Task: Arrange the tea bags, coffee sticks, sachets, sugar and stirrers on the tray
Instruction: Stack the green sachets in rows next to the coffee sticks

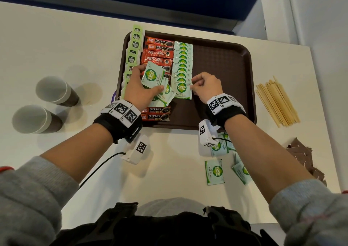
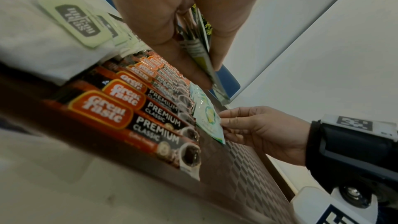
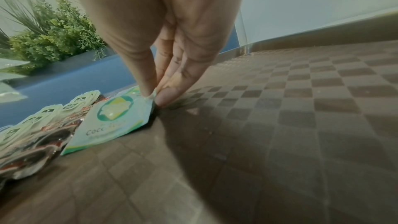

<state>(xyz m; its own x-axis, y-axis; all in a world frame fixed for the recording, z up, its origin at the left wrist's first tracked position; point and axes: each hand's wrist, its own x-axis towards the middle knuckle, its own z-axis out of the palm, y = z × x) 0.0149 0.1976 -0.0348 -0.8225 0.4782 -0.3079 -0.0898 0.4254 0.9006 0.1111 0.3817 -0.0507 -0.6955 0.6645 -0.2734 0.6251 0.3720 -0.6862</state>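
Tray (image 1: pixel 222 61): brown plastic, matt, embossed checker texture on its floor (image 3: pixel 301 125). Coffee sticks (image 2: pixel 150 111): glossy printed foil-like film, creased highlights. Coco sugar sachets (image 1: pixel 182 68): pale green, slightly shiny film with crimped edges. Tea bag tags (image 1: pixel 136 44): matt green paper. Stirrers (image 1: pixel 276 102): bare light wood, unvarnished. Cups (image 1: pixel 54 91): paper, white matt inside. Table (image 1: pixel 56 44): smooth cream surface. Wrist straps (image 1: pixel 224 114): black cloth.

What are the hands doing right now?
Left hand: holding a bunch of sugar packets.
Right hand: pinching the edge of the nearest packet in the row.
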